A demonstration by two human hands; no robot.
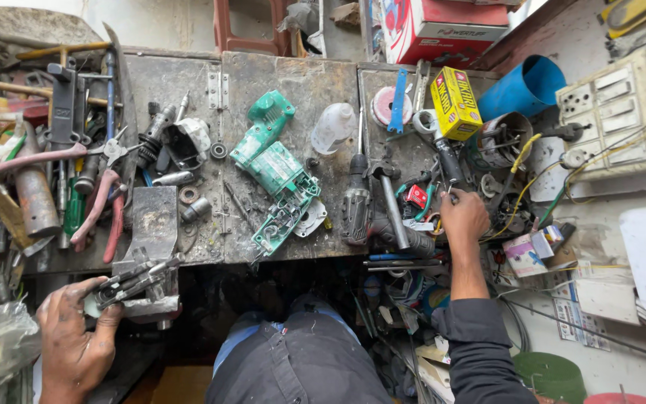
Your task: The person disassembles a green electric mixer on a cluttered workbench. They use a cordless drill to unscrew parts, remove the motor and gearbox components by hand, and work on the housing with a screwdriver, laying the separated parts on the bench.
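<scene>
My left hand point(72, 337) rests at the lower left, fingers curled against the dark metal jaws point(137, 278) of a bench vise point(152, 224) at the bench's front edge. My right hand point(463, 218) reaches into a heap of tools and wires at the right, fingers closed around something small that I cannot make out, next to a red part point(416, 196). Between the hands lies an opened green power tool housing point(278, 173), and a grey drill point(356, 202) lies just left of my right hand.
Pliers with pink handles point(102, 206), hammers and screwdrivers crowd the left of the worn metal bench point(293, 82). A yellow box point(455, 103), blue pipe point(523, 88), clear plastic cap point(333, 127) and switchboard point(616, 112) sit at the right. My knees are below the bench.
</scene>
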